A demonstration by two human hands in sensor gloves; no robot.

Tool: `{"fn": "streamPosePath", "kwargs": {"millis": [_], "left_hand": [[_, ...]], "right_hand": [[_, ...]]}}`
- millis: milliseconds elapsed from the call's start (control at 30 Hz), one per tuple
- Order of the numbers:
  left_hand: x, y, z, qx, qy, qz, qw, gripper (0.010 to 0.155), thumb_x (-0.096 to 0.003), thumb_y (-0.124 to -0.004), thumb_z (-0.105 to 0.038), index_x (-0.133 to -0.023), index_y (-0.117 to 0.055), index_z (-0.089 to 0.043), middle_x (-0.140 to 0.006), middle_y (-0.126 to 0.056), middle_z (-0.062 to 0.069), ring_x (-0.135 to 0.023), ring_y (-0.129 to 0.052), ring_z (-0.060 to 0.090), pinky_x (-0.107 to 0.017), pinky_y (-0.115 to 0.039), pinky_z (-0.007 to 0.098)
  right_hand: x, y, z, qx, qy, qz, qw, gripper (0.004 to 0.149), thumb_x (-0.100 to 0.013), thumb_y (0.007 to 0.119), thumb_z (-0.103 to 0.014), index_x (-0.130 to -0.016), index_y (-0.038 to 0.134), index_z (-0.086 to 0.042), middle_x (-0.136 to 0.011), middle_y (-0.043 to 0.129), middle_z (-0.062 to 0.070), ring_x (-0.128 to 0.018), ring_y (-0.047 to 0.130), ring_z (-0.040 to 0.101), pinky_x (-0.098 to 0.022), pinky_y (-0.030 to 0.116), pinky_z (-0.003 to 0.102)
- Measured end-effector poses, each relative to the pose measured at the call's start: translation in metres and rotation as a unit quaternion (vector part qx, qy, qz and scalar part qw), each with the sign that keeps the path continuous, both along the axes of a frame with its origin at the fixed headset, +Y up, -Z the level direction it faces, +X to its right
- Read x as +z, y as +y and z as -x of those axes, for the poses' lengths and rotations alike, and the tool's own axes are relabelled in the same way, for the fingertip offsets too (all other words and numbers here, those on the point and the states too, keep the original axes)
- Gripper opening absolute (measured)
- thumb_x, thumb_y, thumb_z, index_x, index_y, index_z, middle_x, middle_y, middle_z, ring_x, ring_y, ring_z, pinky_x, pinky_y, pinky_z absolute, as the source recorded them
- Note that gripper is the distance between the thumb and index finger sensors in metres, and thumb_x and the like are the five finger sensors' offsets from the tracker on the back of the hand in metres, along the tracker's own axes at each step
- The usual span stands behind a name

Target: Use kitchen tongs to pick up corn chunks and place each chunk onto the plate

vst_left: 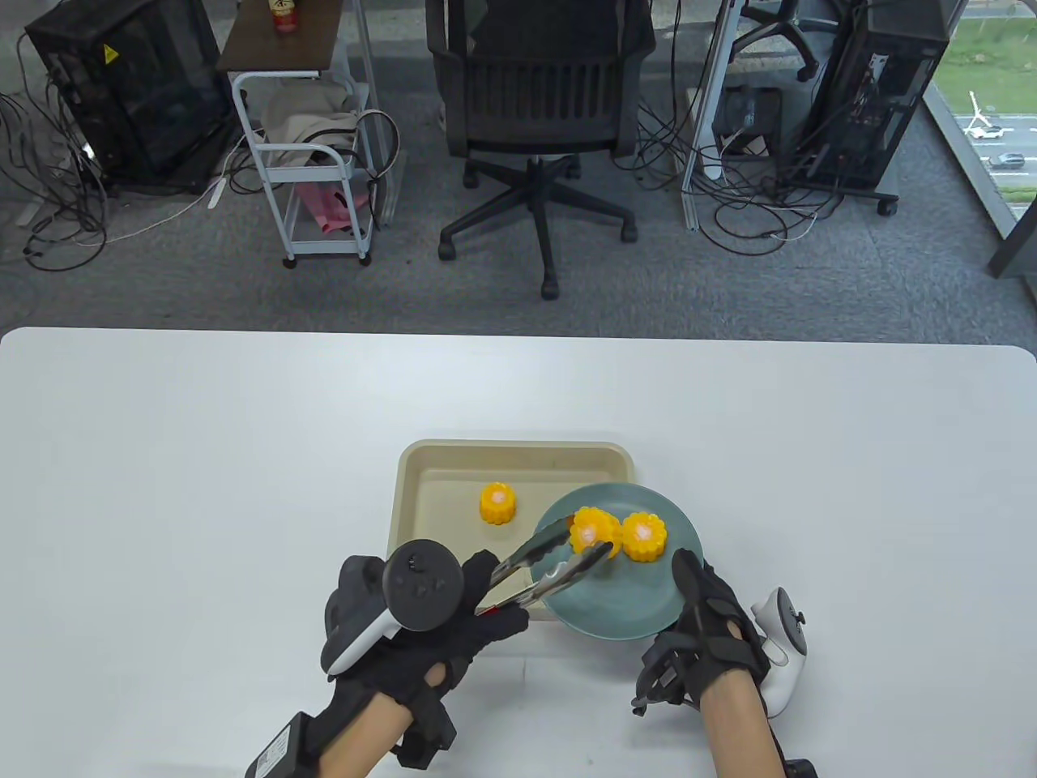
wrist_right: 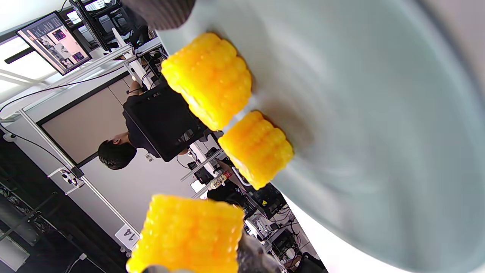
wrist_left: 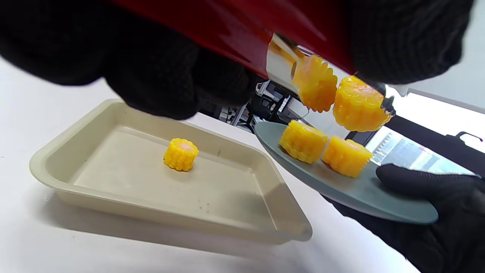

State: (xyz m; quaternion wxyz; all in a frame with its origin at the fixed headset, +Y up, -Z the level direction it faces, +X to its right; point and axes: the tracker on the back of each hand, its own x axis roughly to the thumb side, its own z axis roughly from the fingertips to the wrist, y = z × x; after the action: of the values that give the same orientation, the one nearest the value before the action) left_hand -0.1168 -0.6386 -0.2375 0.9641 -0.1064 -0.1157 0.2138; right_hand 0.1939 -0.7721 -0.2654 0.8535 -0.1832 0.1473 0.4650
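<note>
My left hand grips metal kitchen tongs by their red-lined handle. The tong tips pinch a yellow corn chunk just above the grey-blue plate. In the left wrist view this chunk hangs over two chunks that lie on the plate. My right hand holds the plate by its near right rim, raised and tilted over the tray's corner. One more chunk sits in the beige tray.
The tray and plate lie at the middle of a white table. An office chair, a small cart and cables stand on the floor beyond the far edge.
</note>
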Motion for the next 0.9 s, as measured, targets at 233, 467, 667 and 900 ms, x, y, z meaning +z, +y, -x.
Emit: {"fn": "streamPosePath", "kwargs": {"millis": [233,467,667,900], "left_hand": [[0.004,-0.009,-0.015,-0.029,-0.026,0.016,0.999,0.076,-0.0414,-0.073,-0.068,-0.107,-0.063,-0.031,-0.08,-0.091,0.01,-0.039,-0.101,0.032,-0.028,-0.086,0.051],[0.002,-0.02,-0.025,-0.047,-0.039,0.028,0.998,0.077,-0.0412,-0.073,-0.069,-0.107,-0.063,-0.031,-0.081,-0.091,0.01,-0.04,-0.101,0.032,-0.028,-0.086,0.051],[-0.001,-0.023,-0.022,-0.006,-0.035,0.047,0.998,0.089,-0.0386,-0.074,-0.072,-0.11,-0.054,-0.023,-0.084,-0.086,0.012,-0.043,-0.099,0.033,-0.03,-0.085,0.052],[-0.01,-0.02,-0.005,0.049,-0.01,0.039,0.998,0.092,-0.0384,-0.073,-0.073,-0.111,-0.05,-0.02,-0.086,-0.083,0.014,-0.045,-0.098,0.034,-0.031,-0.084,0.053]], "right_hand": [[0.0,0.0,-0.001,-0.002,-0.003,0.0,1.0,0.055,-0.052,0.06,-0.037,-0.103,0.049,-0.018,-0.105,0.07,0.019,-0.088,0.087,0.037,-0.059,0.086,0.043],[0.0,0.0,-0.001,-0.004,-0.002,0.001,1.0,0.055,-0.052,0.06,-0.037,-0.103,0.049,-0.018,-0.105,0.07,0.019,-0.088,0.087,0.037,-0.058,0.086,0.043],[0.0,-0.001,-0.001,-0.002,-0.001,0.003,1.0,0.055,-0.052,0.06,-0.037,-0.103,0.05,-0.018,-0.105,0.071,0.018,-0.088,0.087,0.037,-0.058,0.086,0.043],[-0.001,-0.002,-0.001,-0.001,-0.001,0.006,1.0,0.055,-0.052,0.06,-0.037,-0.103,0.05,-0.018,-0.105,0.071,0.018,-0.088,0.087,0.037,-0.058,0.086,0.043]]}}
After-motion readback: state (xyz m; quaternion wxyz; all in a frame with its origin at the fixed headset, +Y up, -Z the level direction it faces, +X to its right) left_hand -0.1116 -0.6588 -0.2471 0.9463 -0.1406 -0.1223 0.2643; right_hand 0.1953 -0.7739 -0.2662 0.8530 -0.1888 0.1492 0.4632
